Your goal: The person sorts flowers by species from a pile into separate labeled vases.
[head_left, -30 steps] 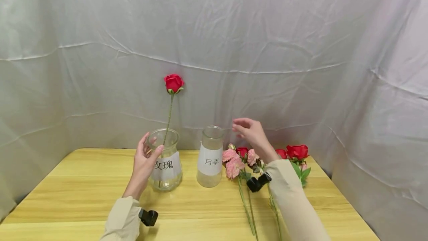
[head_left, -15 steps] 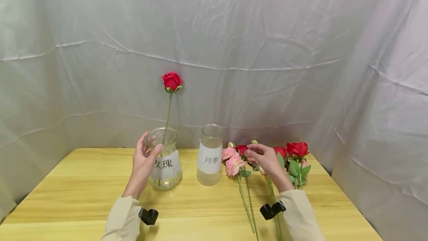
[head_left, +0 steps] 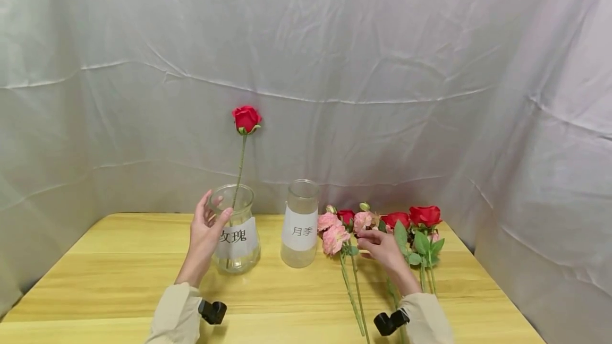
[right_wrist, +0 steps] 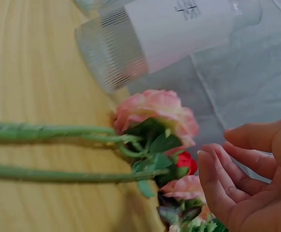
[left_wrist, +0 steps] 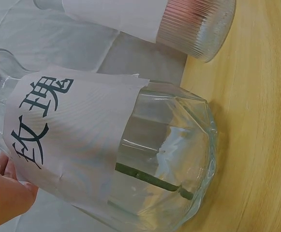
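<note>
My left hand [head_left: 202, 235] holds the neck of a wide glass vase [head_left: 239, 240] with a printed paper label, thumb and fingers around it. A single red rose [head_left: 247, 120] stands in this vase, leaning slightly; its green stem [left_wrist: 150, 179] shows through the glass in the left wrist view. My right hand [head_left: 386, 255] hovers by the flowers on the table, fingers loosely bent and nothing between them in the right wrist view. Nearest to it are pink flowers [head_left: 336, 238] and a red rose [right_wrist: 186, 162], their green stems [right_wrist: 72, 173] pointing toward the table's front.
A narrower ribbed glass vase [head_left: 299, 232], also labelled, stands upright between the first vase and the flowers. More red roses [head_left: 425, 216] with green leaves lie at the right. Grey cloth [head_left: 306, 84] hangs behind the wooden table [head_left: 119, 264].
My right hand has come down and moved right, from beside the narrow vase to the flowers. My left hand, the wide vase and its rose have stayed in place.
</note>
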The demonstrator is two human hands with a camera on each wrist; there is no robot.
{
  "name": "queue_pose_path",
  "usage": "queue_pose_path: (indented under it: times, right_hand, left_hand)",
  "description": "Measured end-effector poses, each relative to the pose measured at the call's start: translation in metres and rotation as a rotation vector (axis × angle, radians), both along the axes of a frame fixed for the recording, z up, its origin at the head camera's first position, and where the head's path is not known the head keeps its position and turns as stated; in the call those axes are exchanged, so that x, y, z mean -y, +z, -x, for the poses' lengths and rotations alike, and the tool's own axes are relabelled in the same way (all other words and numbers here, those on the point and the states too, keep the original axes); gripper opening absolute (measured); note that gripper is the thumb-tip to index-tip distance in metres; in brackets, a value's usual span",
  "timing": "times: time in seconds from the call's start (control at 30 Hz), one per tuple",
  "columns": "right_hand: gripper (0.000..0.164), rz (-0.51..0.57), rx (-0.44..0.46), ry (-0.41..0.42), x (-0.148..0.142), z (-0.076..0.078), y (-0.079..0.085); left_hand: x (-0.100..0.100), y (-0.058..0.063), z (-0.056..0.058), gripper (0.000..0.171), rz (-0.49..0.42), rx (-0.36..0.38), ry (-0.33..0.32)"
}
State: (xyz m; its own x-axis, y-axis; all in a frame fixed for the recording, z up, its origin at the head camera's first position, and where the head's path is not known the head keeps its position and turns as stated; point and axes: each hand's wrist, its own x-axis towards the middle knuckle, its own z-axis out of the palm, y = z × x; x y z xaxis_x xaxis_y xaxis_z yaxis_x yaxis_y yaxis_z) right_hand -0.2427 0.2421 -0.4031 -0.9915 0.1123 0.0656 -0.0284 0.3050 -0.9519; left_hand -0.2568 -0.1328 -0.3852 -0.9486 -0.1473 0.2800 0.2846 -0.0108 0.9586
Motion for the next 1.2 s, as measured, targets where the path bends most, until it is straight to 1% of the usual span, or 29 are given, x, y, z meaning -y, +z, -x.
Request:
queue_pose_path:
  times: [0.13, 0.3, 0.4, 0.6, 0.77, 0.83, 0.9, 1.0, 1.03, 1.2]
  right_hand:
    - [0.029, -0.063, 0.004, -0.004, 0.0, -0.002, -0.012]
    - [0.027, -0.195, 0.0, -0.014, 0.001, -0.002, -0.023]
    - [0.025, -0.253, -0.01, -0.007, 0.001, -0.002, -0.027]
    - [0.023, -0.322, -0.021, -0.011, 0.001, -0.001, -0.029]
    - [0.029, -0.32, 0.025, -0.009, 0.003, -0.001, -0.033]
    - [0.031, -0.345, 0.037, -0.012, 0.004, 0.0, -0.034]
    - [0.031, -0.366, 0.052, -0.017, 0.006, 0.001, -0.035]
    - [0.025, -0.388, 0.081, -0.024, 0.007, 0.003, -0.033]
    - [0.023, -0.376, 0.092, -0.022, 0.007, 0.003, -0.033]
    - [0.016, -0.226, 0.159, -0.02, 0.008, 0.004, -0.031]
  left_hand:
    - [0.0, 0.0, 0.0, 0.076, 0.0, 0.001, -0.003]
    - [-0.001, -0.001, 0.001, 0.076, 0.003, -0.004, -0.003]
    - [-0.001, -0.001, 0.001, 0.076, -0.003, -0.01, -0.002]
    - [-0.001, -0.001, 0.001, 0.076, -0.016, -0.01, 0.005]
    - [-0.002, -0.002, 0.001, 0.075, -0.022, -0.018, 0.016]
    - [-0.002, -0.001, 0.001, 0.075, -0.02, -0.019, 0.016]
    - [-0.003, -0.001, 0.001, 0.075, -0.02, -0.018, 0.013]
    - [-0.004, -0.001, 0.001, 0.075, -0.022, -0.013, 0.011]
    - [-0.004, -0.001, 0.0, 0.075, -0.02, -0.009, 0.011]
    - [-0.003, -0.001, 0.0, 0.075, -0.017, -0.004, 0.014]
